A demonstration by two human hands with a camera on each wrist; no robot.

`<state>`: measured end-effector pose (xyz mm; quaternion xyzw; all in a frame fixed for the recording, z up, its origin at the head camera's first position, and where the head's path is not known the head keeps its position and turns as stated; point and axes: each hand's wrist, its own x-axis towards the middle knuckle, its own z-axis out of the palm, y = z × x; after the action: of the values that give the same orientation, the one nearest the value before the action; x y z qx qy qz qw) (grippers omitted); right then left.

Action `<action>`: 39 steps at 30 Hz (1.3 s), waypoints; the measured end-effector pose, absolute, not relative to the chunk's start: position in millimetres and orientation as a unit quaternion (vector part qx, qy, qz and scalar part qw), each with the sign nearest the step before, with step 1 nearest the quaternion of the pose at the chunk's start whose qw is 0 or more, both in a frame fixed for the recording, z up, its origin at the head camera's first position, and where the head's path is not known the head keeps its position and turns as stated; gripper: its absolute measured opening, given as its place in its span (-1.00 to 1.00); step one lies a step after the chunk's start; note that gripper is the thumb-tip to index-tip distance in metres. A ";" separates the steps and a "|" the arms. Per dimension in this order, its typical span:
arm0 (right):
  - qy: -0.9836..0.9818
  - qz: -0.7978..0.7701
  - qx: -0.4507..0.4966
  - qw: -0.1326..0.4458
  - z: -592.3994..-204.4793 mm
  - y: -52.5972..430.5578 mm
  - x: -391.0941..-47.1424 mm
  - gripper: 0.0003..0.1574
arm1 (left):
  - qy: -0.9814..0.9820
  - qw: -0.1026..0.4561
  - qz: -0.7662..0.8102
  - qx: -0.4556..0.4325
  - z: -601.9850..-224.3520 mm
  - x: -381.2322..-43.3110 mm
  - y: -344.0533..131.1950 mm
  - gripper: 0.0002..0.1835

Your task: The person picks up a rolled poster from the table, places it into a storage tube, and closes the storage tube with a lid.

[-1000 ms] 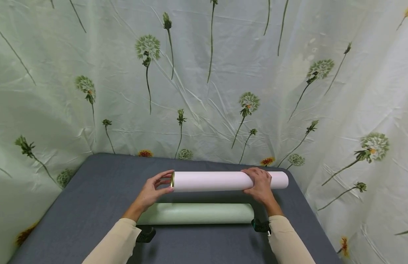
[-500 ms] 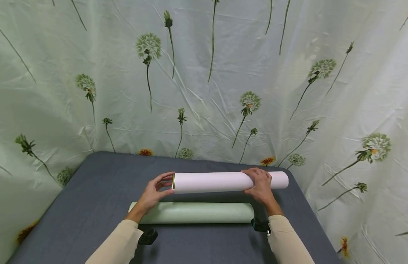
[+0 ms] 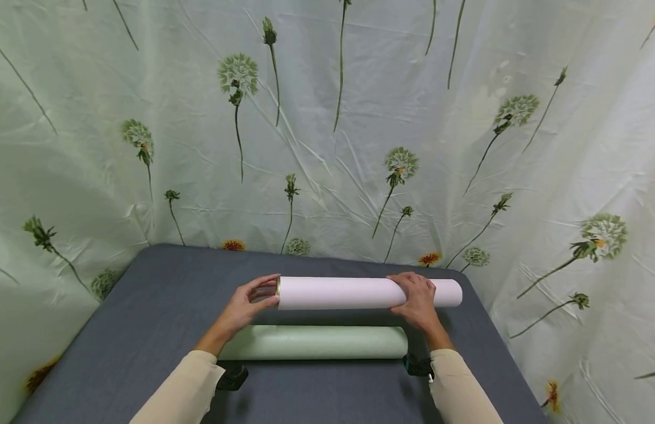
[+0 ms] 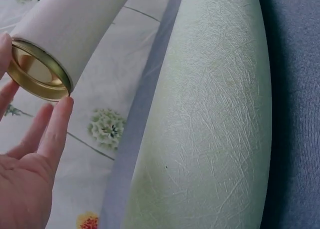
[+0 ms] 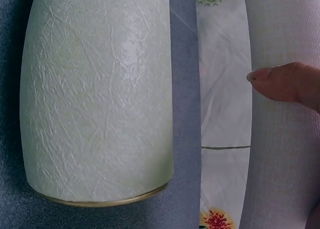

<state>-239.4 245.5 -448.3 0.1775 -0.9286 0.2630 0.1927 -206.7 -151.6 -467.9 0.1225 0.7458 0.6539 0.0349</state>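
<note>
A long pale pink-white tube (image 3: 333, 292) is held level above the table. Its left end has a recessed gold metal cap (image 4: 33, 85). My left hand (image 3: 240, 309) pinches that end, thumb on the near side and fingertips at the gold rim. Towards the other end, my right hand (image 3: 419, 300) grips the tube from above, its thumb (image 5: 280, 81) pressed along the side. Closer to me lies a pale green, crinkle-textured tube (image 3: 322, 343), partly hidden behind my left forearm in the head view; a gold rim (image 5: 107, 203) shows at its right end.
A dark grey-blue cloth covers the table (image 3: 147, 312). Behind and at both sides hangs a white curtain (image 3: 327, 147) printed with dandelions. Black wrist devices (image 3: 232, 377) sit under both forearms, close to the green tube.
The pink-white tube and both hands stay almost in place. My left hand and forearm shift slightly right, then back left; the tube's right end sits a touch lower.
</note>
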 end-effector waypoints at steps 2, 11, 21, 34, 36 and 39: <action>-0.928 0.263 0.179 0.194 -448.4 245.2 -239.1 -0.12 | 0.743 0.038 0.658 0.114 -466.7 -206.4 -151.9 -0.39; -0.918 0.261 0.200 0.221 -445.3 247.4 -238.4 -0.12 | 0.726 0.028 0.679 0.107 -465.7 -204.9 -146.5 -0.38; -0.909 0.260 0.220 0.242 -445.4 249.2 -238.9 -0.12 | 0.713 0.010 0.694 0.096 -469.8 -201.2 -141.0 -0.39; -0.915 0.253 0.215 0.228 -445.0 246.1 -238.2 -0.13 | 0.717 0.016 0.689 0.109 -474.2 -199.0 -143.1 -0.36; -0.916 0.251 0.216 0.227 -445.9 244.9 -237.8 -0.14 | 0.722 0.020 0.682 0.112 -473.0 -198.9 -146.3 -0.36; -0.915 0.253 0.214 0.229 -447.4 242.9 -236.8 -0.13 | 0.730 0.020 0.674 0.113 -470.5 -198.6 -149.0 -0.36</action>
<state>-236.8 242.9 -447.4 0.2138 -0.9153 0.2535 0.2286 -198.6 -149.0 -470.5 0.1129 0.7299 0.6739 0.0199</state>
